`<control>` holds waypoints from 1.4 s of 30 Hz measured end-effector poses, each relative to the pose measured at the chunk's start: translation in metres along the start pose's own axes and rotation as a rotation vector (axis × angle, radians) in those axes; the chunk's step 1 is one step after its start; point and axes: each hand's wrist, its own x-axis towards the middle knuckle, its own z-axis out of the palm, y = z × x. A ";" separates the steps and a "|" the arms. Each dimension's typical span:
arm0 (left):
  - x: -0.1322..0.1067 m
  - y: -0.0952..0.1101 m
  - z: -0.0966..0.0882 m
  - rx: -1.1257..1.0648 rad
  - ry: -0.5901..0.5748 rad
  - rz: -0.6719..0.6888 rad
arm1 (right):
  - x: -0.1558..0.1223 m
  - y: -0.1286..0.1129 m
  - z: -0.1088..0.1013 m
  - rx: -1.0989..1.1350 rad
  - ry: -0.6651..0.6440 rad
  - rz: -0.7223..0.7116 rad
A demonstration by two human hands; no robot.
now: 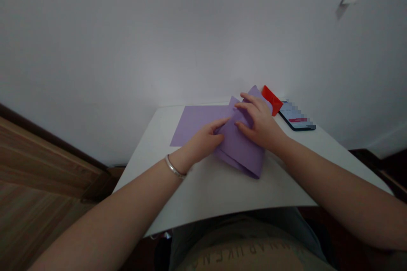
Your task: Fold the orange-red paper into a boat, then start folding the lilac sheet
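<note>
A folded sheet of purple paper lies at a slant on the white table, its near edges standing a little apart. My left hand pinches the paper's left side between thumb and fingers; a silver bangle circles that wrist. On top of the paper rests my right hand, fingers spread and touching its upper part. Part of the far end of the folded paper is hidden behind the right hand. Behind my left hand, a flat purple sheet lies on the tabletop.
A red folded paper piece sits at the back right, close to a phone with its screen lit. The white table stands against a pale wall. Wooden furniture is at the left.
</note>
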 end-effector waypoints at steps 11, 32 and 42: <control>0.006 -0.022 -0.032 0.042 -0.017 -0.145 | -0.011 0.050 0.003 0.156 -0.016 0.478; 0.002 -0.011 -0.030 -0.108 0.153 -0.058 | -0.012 0.061 0.001 0.658 -0.176 0.935; 0.003 -0.011 -0.020 -0.162 0.368 -0.177 | -0.012 0.065 0.003 0.401 -0.128 0.888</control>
